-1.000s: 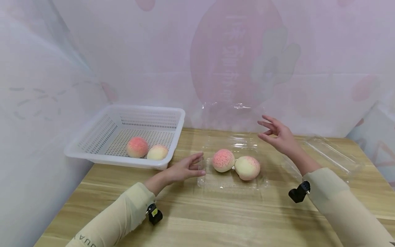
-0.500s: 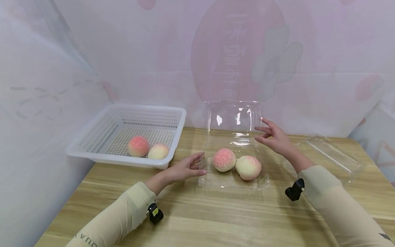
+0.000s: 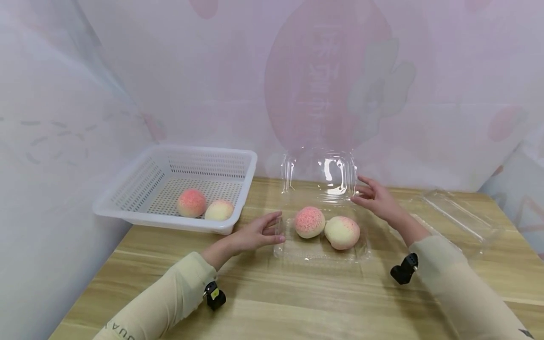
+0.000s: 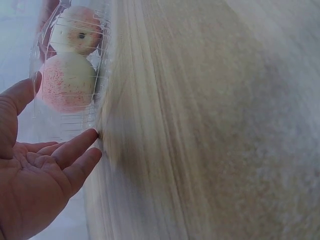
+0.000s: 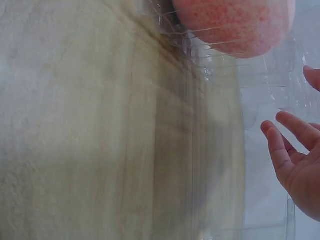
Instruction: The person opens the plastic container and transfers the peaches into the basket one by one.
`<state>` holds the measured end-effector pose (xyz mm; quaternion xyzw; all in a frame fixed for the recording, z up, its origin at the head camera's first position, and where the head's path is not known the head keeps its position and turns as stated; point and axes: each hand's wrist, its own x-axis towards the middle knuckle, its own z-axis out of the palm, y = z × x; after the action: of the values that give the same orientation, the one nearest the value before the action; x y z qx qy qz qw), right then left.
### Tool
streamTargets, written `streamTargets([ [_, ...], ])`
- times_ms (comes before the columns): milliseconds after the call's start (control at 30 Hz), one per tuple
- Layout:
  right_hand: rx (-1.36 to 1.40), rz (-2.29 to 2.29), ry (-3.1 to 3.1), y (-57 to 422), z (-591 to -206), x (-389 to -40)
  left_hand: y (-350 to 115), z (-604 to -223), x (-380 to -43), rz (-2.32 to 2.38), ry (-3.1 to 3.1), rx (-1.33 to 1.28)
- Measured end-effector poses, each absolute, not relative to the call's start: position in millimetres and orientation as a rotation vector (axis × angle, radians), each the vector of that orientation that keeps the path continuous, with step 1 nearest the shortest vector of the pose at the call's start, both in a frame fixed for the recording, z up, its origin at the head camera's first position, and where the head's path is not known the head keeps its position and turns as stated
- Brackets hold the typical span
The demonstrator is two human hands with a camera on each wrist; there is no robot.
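Note:
A clear plastic clamshell box (image 3: 297,252) lies on the table with its lid (image 3: 312,172) raised at the back. Two round pink-and-cream peaches are in its base: a pinker one (image 3: 309,222) on the left and a paler one (image 3: 342,233) on the right, side by side. My left hand (image 3: 252,234) rests against the box's left wall, thumb and fingers spread, as the left wrist view also shows. At the lid's right edge is my right hand (image 3: 377,199), its fingers extended and fingertips touching or very close to the plastic.
A white perforated basket (image 3: 170,221) stands at the left with two more peaches, one pink (image 3: 191,203) and one pale (image 3: 219,210). Another clear plastic box (image 3: 463,215) lies at the right, partly behind my right forearm. A printed curtain (image 3: 204,85) hangs behind the table.
The lid has tipped forward and lower, and my right hand has moved slightly left and down with it. The left hand and the peaches have stayed in place.

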<state>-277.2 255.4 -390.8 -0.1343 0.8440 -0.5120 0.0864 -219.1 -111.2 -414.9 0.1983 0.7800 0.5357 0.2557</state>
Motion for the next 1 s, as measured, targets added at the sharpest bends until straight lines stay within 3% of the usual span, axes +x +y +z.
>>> streamTargets([
  [267, -0.351, -1.583, 2.395, 257.6, -390.4, -261.1, -110.6, -412.6, -217.0, 1.42, 2.163, 0.507],
  [1000, -0.645, -1.577, 2.062, 268.1, -422.1, -241.9, -111.3, -407.5, -215.6, 1.365, 2.354, 0.51],
])
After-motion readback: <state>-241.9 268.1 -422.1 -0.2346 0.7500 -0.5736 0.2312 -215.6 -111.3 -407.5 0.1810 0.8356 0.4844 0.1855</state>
